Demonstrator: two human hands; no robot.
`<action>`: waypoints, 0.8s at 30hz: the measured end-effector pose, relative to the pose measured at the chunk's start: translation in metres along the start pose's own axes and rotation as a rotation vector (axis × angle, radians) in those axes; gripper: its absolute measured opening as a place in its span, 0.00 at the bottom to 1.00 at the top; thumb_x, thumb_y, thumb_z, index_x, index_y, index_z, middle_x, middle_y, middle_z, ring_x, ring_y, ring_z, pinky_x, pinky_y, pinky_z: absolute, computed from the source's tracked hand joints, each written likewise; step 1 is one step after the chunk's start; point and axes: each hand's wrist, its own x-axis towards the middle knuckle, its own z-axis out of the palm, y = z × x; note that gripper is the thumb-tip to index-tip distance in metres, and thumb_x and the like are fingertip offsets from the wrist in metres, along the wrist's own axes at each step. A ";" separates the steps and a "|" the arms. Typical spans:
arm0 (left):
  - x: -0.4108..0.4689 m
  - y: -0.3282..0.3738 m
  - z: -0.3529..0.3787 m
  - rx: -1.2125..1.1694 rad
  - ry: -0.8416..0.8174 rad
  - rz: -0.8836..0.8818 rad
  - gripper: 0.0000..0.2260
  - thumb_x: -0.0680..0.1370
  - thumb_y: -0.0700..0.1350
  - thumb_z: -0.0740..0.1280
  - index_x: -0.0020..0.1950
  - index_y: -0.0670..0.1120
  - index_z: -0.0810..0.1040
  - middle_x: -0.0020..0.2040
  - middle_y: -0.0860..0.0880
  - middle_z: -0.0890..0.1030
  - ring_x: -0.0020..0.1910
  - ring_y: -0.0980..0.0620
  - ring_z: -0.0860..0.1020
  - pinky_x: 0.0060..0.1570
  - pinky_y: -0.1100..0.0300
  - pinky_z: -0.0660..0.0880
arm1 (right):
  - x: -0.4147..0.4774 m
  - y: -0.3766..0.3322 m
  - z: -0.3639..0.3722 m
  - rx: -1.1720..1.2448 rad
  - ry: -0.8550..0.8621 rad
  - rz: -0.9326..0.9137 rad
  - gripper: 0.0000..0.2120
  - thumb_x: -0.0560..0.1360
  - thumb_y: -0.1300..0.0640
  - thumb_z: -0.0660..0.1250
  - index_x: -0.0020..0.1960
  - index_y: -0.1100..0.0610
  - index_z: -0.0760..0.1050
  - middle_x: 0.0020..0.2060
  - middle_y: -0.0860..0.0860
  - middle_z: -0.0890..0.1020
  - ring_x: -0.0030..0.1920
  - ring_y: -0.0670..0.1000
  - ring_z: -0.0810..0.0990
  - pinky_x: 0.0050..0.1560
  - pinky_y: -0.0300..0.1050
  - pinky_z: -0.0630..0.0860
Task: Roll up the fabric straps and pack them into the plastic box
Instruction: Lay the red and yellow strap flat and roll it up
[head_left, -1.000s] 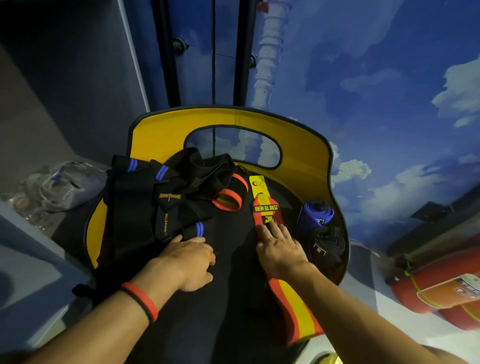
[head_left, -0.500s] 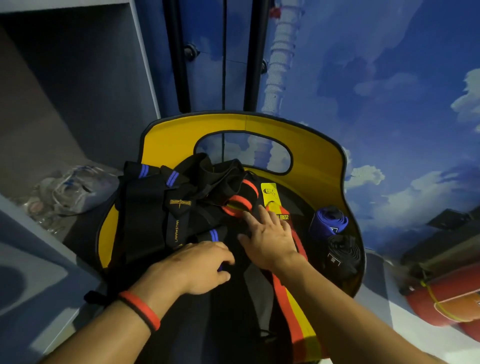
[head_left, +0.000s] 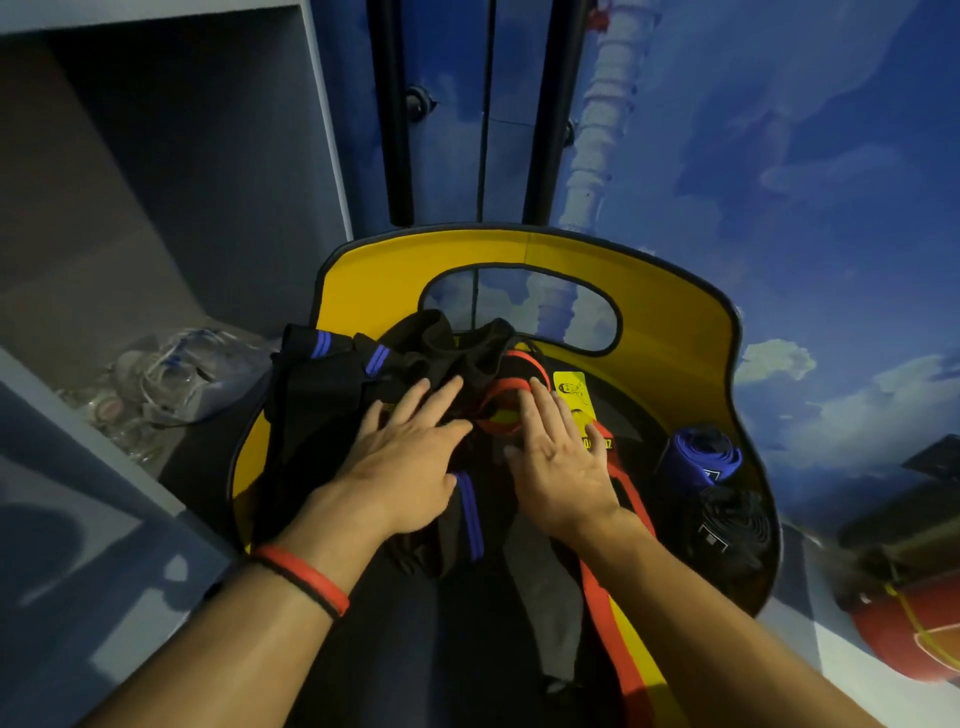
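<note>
Red-and-yellow strap (head_left: 605, 613), long axis near-to-far, label end farthest

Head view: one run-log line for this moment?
left hand flat on black straps | right hand flat on red strap loop | rolled blue strap at right

Black blue-striped straps (head_left: 332, 384) heaped beside red-yellow strap (head_left: 602, 582)

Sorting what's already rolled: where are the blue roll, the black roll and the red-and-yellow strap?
blue roll (head_left: 698, 457): head view, coiled top.
black roll (head_left: 732, 530): head view, coiled face.
red-and-yellow strap (head_left: 600, 613): head view, its red band.
</note>
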 end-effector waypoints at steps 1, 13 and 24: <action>0.002 0.002 -0.001 -0.006 0.056 -0.009 0.32 0.82 0.48 0.66 0.82 0.59 0.55 0.82 0.59 0.36 0.82 0.52 0.37 0.80 0.40 0.45 | -0.004 0.000 -0.004 -0.010 0.024 -0.029 0.34 0.85 0.45 0.51 0.82 0.49 0.36 0.81 0.45 0.35 0.80 0.49 0.35 0.78 0.66 0.46; 0.020 0.005 0.000 -0.008 0.151 -0.137 0.19 0.80 0.53 0.69 0.71 0.57 0.75 0.77 0.57 0.61 0.79 0.52 0.57 0.78 0.34 0.47 | -0.046 0.032 -0.039 0.093 0.180 -0.281 0.38 0.83 0.52 0.61 0.83 0.54 0.41 0.82 0.47 0.41 0.82 0.51 0.50 0.71 0.42 0.66; 0.023 0.023 -0.004 -0.510 0.067 -0.190 0.19 0.77 0.43 0.70 0.68 0.52 0.79 0.70 0.55 0.70 0.72 0.48 0.70 0.71 0.55 0.66 | -0.049 0.046 -0.084 0.566 0.310 -0.236 0.41 0.75 0.64 0.74 0.79 0.49 0.55 0.73 0.38 0.57 0.75 0.36 0.57 0.75 0.47 0.67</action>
